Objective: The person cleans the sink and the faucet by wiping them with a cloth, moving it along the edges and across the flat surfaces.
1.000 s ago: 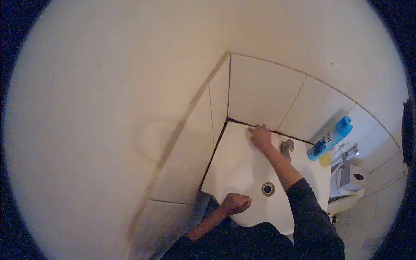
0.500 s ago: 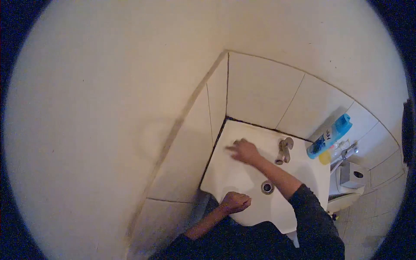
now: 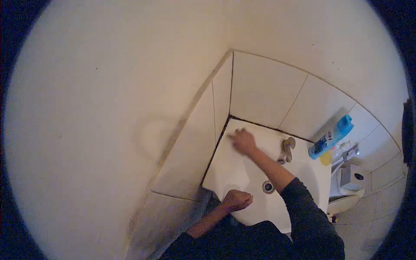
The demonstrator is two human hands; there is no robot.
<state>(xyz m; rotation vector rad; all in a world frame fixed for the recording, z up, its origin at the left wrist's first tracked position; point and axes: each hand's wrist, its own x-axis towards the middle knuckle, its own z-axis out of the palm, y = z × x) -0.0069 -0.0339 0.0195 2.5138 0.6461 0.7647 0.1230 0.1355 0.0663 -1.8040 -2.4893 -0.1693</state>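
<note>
The white sink (image 3: 225, 171) fills the middle of the view, with its round drain (image 3: 268, 187) and a metal faucet (image 3: 287, 150) at its back. Over the sink's back left surface is my right hand (image 3: 243, 141), palm down, its fingers apart and somewhat blurred; no object shows in it. My left hand (image 3: 237, 200) is closed at the sink's front left edge, left of the drain. Whatever its curled fingers hold, if anything, is hidden.
A blue bottle (image 3: 331, 138) stands at the sink's back right, beside a yellow item (image 3: 326, 157). Farther right are a grey box (image 3: 353, 177) and a toilet (image 3: 344, 203). Tiled walls (image 3: 266, 91) border the sink's left and back.
My right hand has moved slightly up and back toward the sink's rear left corner. My left hand stays closed in nearly the same place. The view has shifted slightly.
</note>
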